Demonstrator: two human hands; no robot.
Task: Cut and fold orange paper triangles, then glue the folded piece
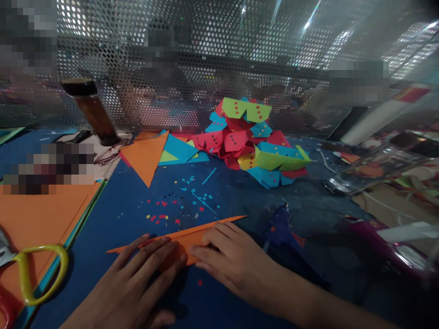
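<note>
A folded piece of orange paper (188,243) lies on the blue table with a narrow strip turned over along its far edge. My left hand (137,269) rests flat on its left part, fingers stretched out and slightly apart. Over its right part my right hand (228,251) has curled fingers pressed together on the fold. Beyond the paper are small blue, red and yellow paper bits (178,203) and thin blue strips. A dark blue glue gun (281,228) lies right of my right hand.
Folded colored paper shapes (236,137) are piled at the back, beside cut paper triangles (146,153). Left are yellow-handled scissors (43,274) on orange sheets (37,214), and a bottle of brown liquid (92,112). A clear bottle (370,160) lies right. Perforated metal (206,68) stands behind.
</note>
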